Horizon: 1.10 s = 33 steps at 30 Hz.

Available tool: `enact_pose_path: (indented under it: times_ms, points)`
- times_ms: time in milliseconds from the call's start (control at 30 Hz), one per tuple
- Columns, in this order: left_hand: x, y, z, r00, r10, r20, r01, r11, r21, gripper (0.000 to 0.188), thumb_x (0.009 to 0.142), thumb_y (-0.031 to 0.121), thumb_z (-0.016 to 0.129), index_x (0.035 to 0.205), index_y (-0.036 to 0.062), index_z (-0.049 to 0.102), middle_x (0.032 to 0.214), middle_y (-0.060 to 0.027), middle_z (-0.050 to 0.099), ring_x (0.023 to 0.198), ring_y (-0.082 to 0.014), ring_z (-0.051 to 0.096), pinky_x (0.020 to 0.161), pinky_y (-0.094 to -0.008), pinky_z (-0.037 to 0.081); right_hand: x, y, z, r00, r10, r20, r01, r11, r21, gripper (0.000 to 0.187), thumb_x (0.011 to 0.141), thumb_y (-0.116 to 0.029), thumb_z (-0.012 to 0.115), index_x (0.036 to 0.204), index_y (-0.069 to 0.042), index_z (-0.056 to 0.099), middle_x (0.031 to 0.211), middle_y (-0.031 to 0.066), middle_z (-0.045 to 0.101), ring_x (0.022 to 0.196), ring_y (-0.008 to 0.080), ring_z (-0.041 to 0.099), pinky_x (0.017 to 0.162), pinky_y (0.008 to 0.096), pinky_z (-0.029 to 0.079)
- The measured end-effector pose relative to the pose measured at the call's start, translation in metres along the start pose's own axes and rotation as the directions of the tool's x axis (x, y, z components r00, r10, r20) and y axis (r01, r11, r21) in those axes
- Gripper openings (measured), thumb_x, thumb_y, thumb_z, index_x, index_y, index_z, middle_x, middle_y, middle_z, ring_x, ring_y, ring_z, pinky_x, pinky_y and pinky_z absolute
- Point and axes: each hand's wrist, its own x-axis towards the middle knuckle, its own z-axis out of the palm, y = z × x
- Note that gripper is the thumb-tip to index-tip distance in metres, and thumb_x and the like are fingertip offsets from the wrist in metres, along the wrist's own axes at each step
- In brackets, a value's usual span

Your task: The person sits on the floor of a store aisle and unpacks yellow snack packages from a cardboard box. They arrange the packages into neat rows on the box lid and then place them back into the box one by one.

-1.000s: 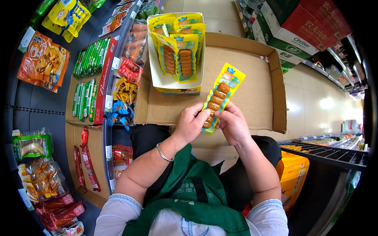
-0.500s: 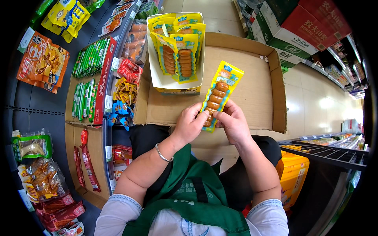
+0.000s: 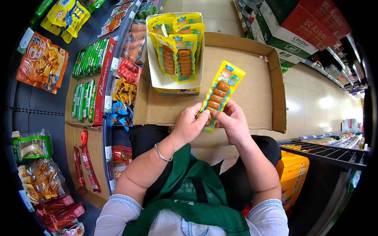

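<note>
A yellow and blue sausage packet point(image 3: 219, 94) with a clear window leans up to the right between my hands. My left hand point(image 3: 191, 122) pinches its lower left edge, thumb on the front. On its lower right edge, my right hand point(image 3: 233, 122) grips it with the thumb also in front; the fingers behind are hidden. Both hands are over the near edge of a shallow cardboard tray point(image 3: 244, 114). A white open carton point(image 3: 169, 82) stands at the tray's left end, with several upright packets of the same kind point(image 3: 184, 59) in it.
Shelves at my left carry green-wrapped sticks in a red-edged box point(image 3: 84, 100), red sausages point(image 3: 89, 167) and bagged snacks point(image 3: 43, 61). Stacked cartons point(image 3: 291, 31) stand at the far right. A black wire rack point(image 3: 327, 151) juts in above a yellow box point(image 3: 295, 179) beside my right arm.
The packet's top has tilted very slightly to the right. Both hands keep their hold in nearly the same place.
</note>
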Motion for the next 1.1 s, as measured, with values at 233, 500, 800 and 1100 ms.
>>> enact_pose_path:
  times_ms: [233, 500, 800, 1100]
  points:
    - [0.000, 0.005, -0.003, 0.999, 0.048, 0.017, -0.050, 0.995, 0.085, 0.021, 0.085, 0.016, 0.052, 0.095, -0.0003, 0.060, 0.079, -0.0112, 0.062, 0.071, -0.0194, 0.061, 0.064, -0.0324, 0.047, 0.001, 0.000, -0.002, 1.000, -0.004, 0.016, 0.003, 1.000, 0.011, 0.031, 0.081, -0.007, 0.060, 0.111, -0.004, 0.054, 0.097, 0.0001, 0.061, 0.072, 0.0029, 0.053, 0.056, 0.0171, 0.042]
    - [0.000, 0.006, -0.003, 1.000, 0.026, 0.016, -0.027, 0.998, 0.062, 0.020, 0.083, 0.015, 0.055, 0.093, -0.0001, 0.062, 0.076, -0.0093, 0.062, 0.067, -0.0158, 0.060, 0.062, -0.0298, 0.047, 0.000, -0.002, -0.003, 0.999, -0.007, 0.033, 0.007, 1.000, 0.002, 0.032, 0.080, -0.006, 0.061, 0.112, -0.004, 0.053, 0.095, -0.0006, 0.062, 0.075, 0.0029, 0.054, 0.059, 0.0176, 0.044]
    - [-0.001, 0.012, -0.005, 0.999, 0.017, 0.038, -0.020, 0.996, 0.089, 0.021, 0.081, 0.015, 0.056, 0.093, -0.0002, 0.063, 0.076, -0.0092, 0.061, 0.069, -0.0160, 0.059, 0.063, -0.0296, 0.047, 0.000, -0.002, -0.004, 0.999, -0.018, 0.042, 0.019, 1.000, -0.004, 0.033, 0.080, -0.004, 0.061, 0.112, -0.004, 0.054, 0.095, -0.0005, 0.062, 0.074, 0.0030, 0.054, 0.059, 0.0177, 0.044]
    - [0.000, 0.010, -0.008, 0.998, 0.050, 0.047, -0.056, 0.991, 0.122, 0.022, 0.080, 0.017, 0.057, 0.092, -0.0008, 0.063, 0.076, -0.0096, 0.061, 0.068, -0.0164, 0.059, 0.063, -0.0295, 0.047, 0.000, -0.001, -0.004, 0.998, -0.028, 0.054, 0.027, 0.999, 0.019, 0.033, 0.079, -0.003, 0.061, 0.111, -0.004, 0.054, 0.094, -0.0008, 0.061, 0.073, 0.0022, 0.053, 0.058, 0.0170, 0.042]
